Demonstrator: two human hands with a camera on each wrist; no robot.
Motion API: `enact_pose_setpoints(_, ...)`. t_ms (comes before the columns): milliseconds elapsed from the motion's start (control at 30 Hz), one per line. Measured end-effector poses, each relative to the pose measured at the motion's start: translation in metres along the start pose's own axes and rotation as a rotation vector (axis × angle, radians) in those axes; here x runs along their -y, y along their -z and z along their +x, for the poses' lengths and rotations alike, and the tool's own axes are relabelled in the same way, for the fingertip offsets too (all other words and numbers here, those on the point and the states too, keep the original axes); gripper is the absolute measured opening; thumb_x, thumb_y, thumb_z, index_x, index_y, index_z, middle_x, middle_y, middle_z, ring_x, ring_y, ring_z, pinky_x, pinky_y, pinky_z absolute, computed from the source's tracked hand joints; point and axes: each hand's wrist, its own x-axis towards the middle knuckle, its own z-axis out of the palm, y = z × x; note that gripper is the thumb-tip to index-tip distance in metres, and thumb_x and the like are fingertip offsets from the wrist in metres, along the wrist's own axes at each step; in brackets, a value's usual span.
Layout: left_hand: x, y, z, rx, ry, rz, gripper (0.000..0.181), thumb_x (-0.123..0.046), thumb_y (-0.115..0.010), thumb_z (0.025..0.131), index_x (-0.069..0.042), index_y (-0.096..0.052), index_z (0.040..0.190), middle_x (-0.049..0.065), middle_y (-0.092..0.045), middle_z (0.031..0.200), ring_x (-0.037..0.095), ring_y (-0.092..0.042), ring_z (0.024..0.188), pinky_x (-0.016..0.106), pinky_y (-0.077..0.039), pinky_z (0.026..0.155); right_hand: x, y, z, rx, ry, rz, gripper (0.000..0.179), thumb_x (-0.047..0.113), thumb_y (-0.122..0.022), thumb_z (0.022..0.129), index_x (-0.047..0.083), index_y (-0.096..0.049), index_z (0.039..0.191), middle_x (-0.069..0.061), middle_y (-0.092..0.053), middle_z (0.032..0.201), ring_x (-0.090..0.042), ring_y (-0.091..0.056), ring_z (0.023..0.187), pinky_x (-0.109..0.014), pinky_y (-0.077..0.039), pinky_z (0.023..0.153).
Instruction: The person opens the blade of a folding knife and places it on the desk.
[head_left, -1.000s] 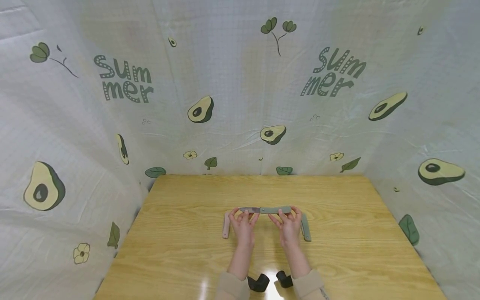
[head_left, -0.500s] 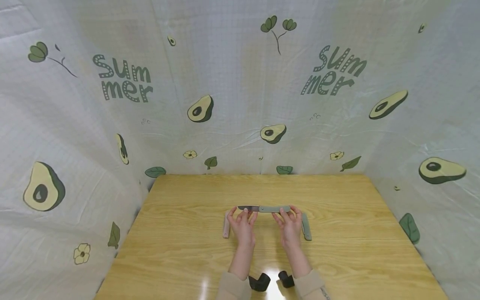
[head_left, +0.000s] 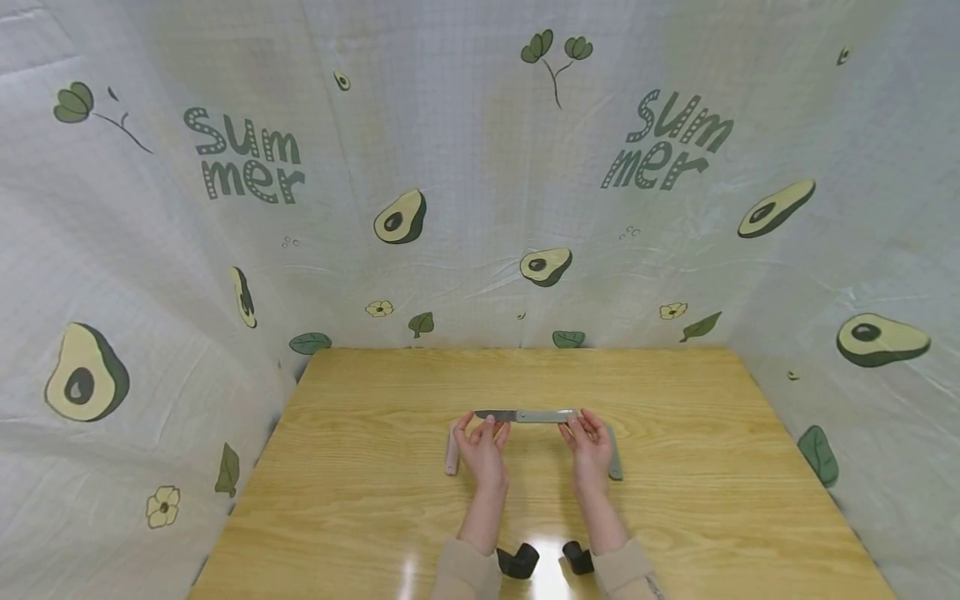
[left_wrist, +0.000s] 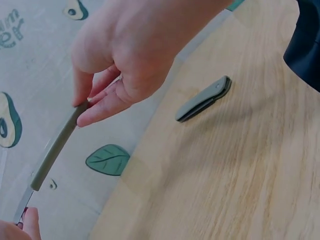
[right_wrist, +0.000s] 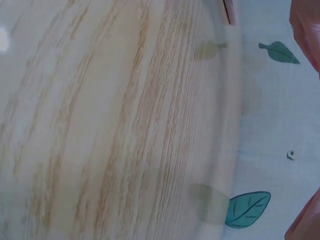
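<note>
A folding knife (head_left: 543, 416) with a pale green handle is unfolded, held level above the table, its blade pointing left. My left hand (head_left: 484, 457) pinches the blade. With thumb and fingers, my right hand (head_left: 591, 454) pinches the end of the handle. In the left wrist view, the right hand (left_wrist: 130, 55) grips the top of the handle (left_wrist: 57, 147), and left fingertips (left_wrist: 31, 225) hold the blade at the lower left. The right wrist view catches only hand edges. A folded pink knife (head_left: 452, 457) lies left, and a folded green knife (head_left: 615, 460) lies right.
The wooden table (head_left: 360, 483) meets a cloth backdrop (head_left: 465, 150) printed with avocados, leaves and lettering at the back and both sides. Black curved pieces (head_left: 519, 561) sit beside the sleeve cuffs (head_left: 468, 567).
My right hand has slid a little right toward the handle's end, so more of the handle shows. The knife has tilted slightly, and the left hand keeps its pinch on the blade.
</note>
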Motion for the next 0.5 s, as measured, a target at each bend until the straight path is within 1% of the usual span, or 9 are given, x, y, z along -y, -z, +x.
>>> enact_pose_setpoints(133,0.005,0.003,0.001,-0.014,-0.023,0.035,0.042,0.004,-0.055,0.095,0.006,-0.036,0.133,0.01,-0.056,0.089,0.022,-0.067,0.084,0.036,-0.059,0.085,-0.002,0.002,0.001,-0.011,0.015,-0.02,0.011,-0.009,-0.061,0.091,-0.002,-0.062,0.1,-0.005,-0.051,0.093,-0.008,-0.06,0.084,-0.022,-0.058,0.081)
enact_pose_setpoints(233,0.009,0.005,0.003,-0.016,-0.045,0.046,0.044,0.006,-0.056,0.094,0.01,-0.036,0.133,0.01,-0.057,0.089,0.021,-0.068,0.082,0.035,-0.06,0.084,-0.003,0.003,0.0,-0.008,0.009,-0.041,0.015,-0.012,-0.059,0.09,0.0,-0.064,0.097,-0.006,-0.051,0.092,-0.008,-0.063,0.079,-0.021,-0.059,0.079)
enact_pose_setpoints(333,0.011,0.008,0.005,-0.009,-0.052,0.052,0.044,0.007,-0.056,0.094,0.012,-0.038,0.133,0.01,-0.058,0.089,0.017,-0.068,0.08,0.033,-0.06,0.083,-0.002,0.005,0.0,0.018,-0.005,-0.089,0.019,-0.012,-0.059,0.09,-0.008,-0.06,0.108,-0.006,-0.051,0.095,-0.007,-0.063,0.08,-0.021,-0.059,0.08)
enact_pose_setpoints(433,0.012,0.012,0.007,0.011,-0.049,0.07,0.045,0.005,-0.057,0.094,0.012,-0.038,0.134,0.011,-0.058,0.092,0.015,-0.068,0.081,0.031,-0.059,0.084,-0.001,0.008,0.001,0.056,-0.03,-0.185,0.034,-0.009,-0.06,0.091,-0.015,-0.051,0.124,-0.006,-0.052,0.102,-0.005,-0.063,0.084,-0.02,-0.058,0.082)
enact_pose_setpoints(500,0.012,0.014,0.007,0.022,-0.041,0.079,0.046,0.004,-0.057,0.094,0.012,-0.038,0.136,0.013,-0.059,0.094,0.014,-0.067,0.083,0.031,-0.059,0.086,-0.001,0.011,0.002,0.088,-0.056,-0.262,0.043,-0.005,-0.061,0.092,-0.015,-0.046,0.131,-0.01,-0.053,0.111,-0.002,-0.062,0.087,-0.018,-0.057,0.083)
